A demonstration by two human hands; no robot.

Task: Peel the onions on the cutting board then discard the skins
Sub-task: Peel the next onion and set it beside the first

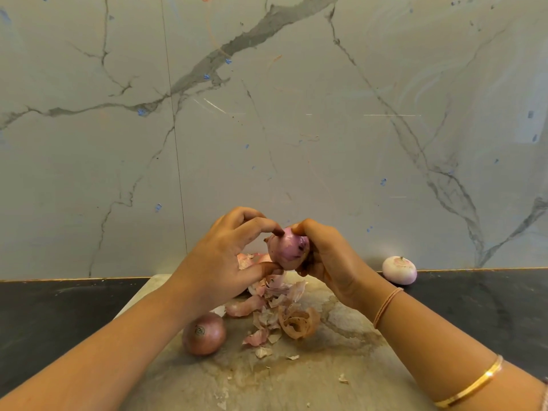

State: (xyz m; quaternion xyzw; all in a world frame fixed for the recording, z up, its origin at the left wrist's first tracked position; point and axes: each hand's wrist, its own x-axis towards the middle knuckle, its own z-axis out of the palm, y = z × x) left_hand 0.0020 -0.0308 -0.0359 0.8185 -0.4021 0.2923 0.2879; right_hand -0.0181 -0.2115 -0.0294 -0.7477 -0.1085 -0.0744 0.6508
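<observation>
Below the grip runs a dark counter (59,307) bearing the stained cutting board (296,387). Both hands hold a half-peeled red onion (289,249) raised above the board. The right hand (329,256) wraps its right side with curled fingers, and the left hand (225,262) pinches it, forefinger on top and thumb beneath. Under the hands lies a heap of loose skins (278,304). Nearer the person rests an unpeeled onion (204,333), and right of the grip, off the board, a peeled onion (399,269). The held bulb looks firm and light, its bared flesh probably slick. The papery skin likely tears easily, so it is best lifted at a torn edge.
</observation>
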